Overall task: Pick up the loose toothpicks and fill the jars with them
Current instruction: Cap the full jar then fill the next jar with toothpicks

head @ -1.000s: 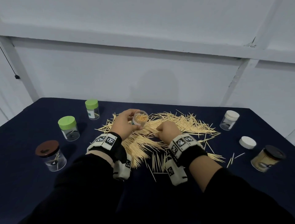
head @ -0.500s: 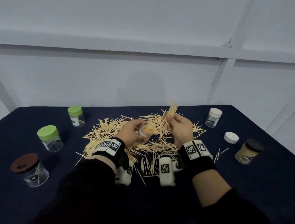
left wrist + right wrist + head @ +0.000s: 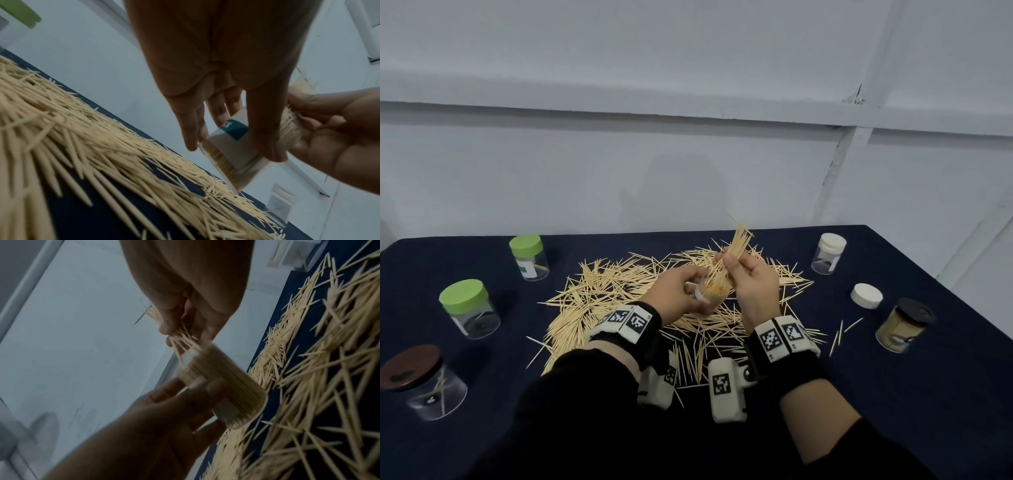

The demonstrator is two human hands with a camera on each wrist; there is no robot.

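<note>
Seven jars (image 3: 711, 298), six lidded, one loose white lid (image 3: 866, 295), two hands (image 3: 681, 291), countless toothpicks (image 3: 599, 291).

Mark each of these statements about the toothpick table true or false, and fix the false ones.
1. The left hand holds an open jar packed with toothpicks. True.
2. The right hand is empty. False: it pinches a bundle of toothpicks over the jar's mouth.
3. The loose white lid lies on the cloth on the right. True.
4. Both green-lidded jars stand on the right side. False: they stand on the left.
5. The brown-lidded jar is full to the top. False: only a few toothpicks show inside.
</note>
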